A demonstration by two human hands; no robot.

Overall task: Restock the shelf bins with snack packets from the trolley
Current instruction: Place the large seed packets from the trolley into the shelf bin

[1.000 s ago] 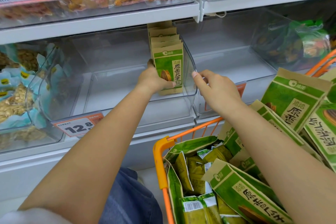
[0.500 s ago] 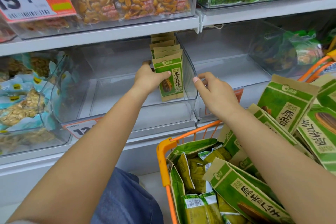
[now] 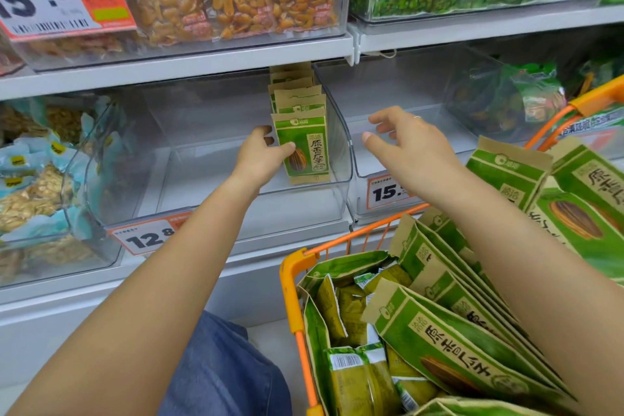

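Green sunflower-seed packets [image 3: 304, 149] are standing in the clear bin [image 3: 341, 159], the left hand [image 3: 261, 157] pinching the front one upright while the right hand [image 3: 410, 145] is hovering empty, fingers spread.

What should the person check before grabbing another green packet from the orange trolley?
1. Row of green-and-tan paper packets upright against the right wall of the clear plastic bin: ok.
2. Left hand holds the front packet, steadying the row: ok.
3. Right hand holds nothing, ready to grab: ok.
4. Space left in the bin beside the row: ok.
5. More matching packets in the orange wire trolley: ok.
6. Will the row stand once released: cannot tell.
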